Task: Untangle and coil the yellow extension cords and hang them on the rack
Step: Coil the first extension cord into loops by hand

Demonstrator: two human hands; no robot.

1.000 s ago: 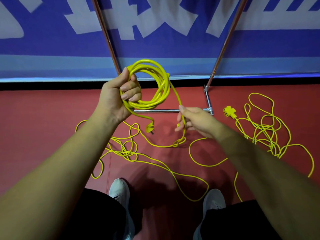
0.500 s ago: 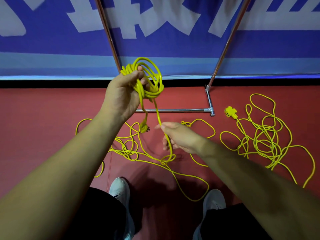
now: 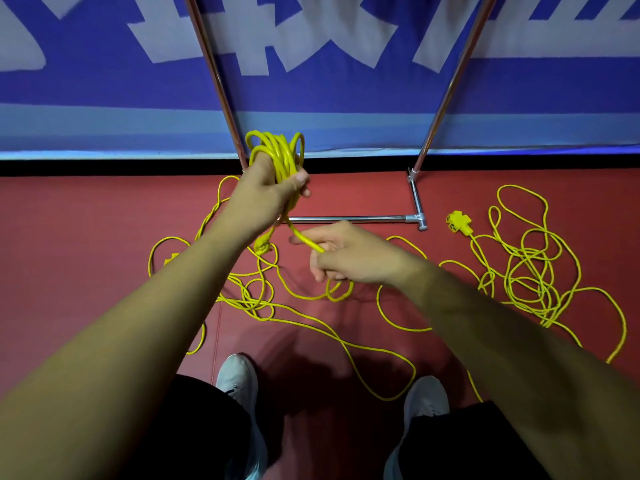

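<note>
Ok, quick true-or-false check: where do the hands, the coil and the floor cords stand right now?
1. The left hand grips the coiled cord. True.
2. The right hand is empty. False: it pinches the loose strand running down from the coil.
3. The socket block lies left of the rack base. False: it lies on the floor to its right.
4. A tangled cord lies on the floor at right. True.
5. A plug hangs below the left hand. True.

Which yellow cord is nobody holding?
The tangled cord on the floor at the right, ending in a chunky socket. The other cord is coiled in the left hand and pinched by the right hand.
</note>
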